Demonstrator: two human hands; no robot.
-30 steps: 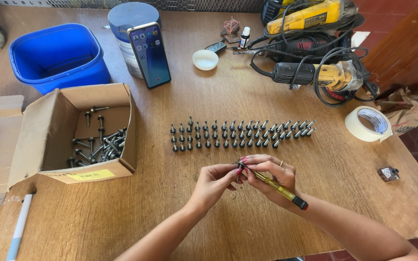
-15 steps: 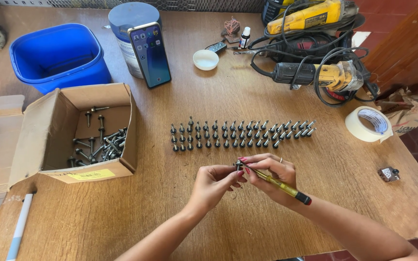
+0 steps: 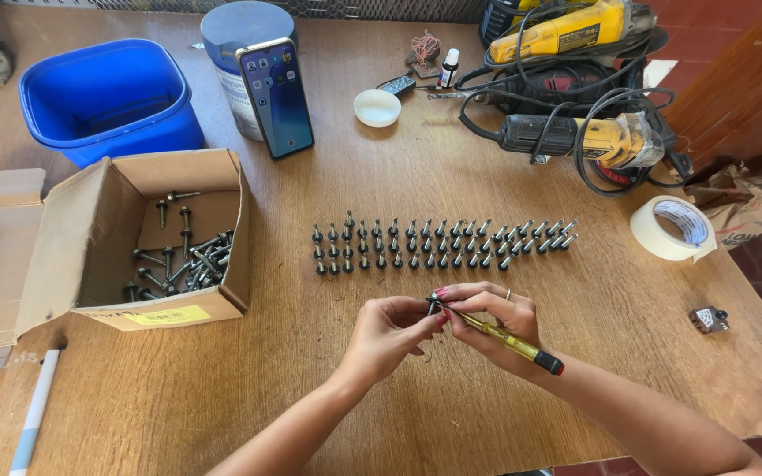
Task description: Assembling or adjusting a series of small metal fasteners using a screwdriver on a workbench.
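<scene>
Almost no change since a second ago: hands stay near table's [image 3: 399,176] front edge. Left hand [image 3: 387,333] pinches screw [image 3: 433,304]. Right hand [image 3: 493,319] grips yellow screwdriver [image 3: 509,338], tip on screw; handle dips a bit lower. Same screw still being worked. Screw rows [image 3: 438,247] and box [image 3: 147,238] unchanged.

Matt wooden table [image 3: 416,176], cardboard box [image 3: 99,238], glossy blue plastic tub [image 3: 147,132]
</scene>
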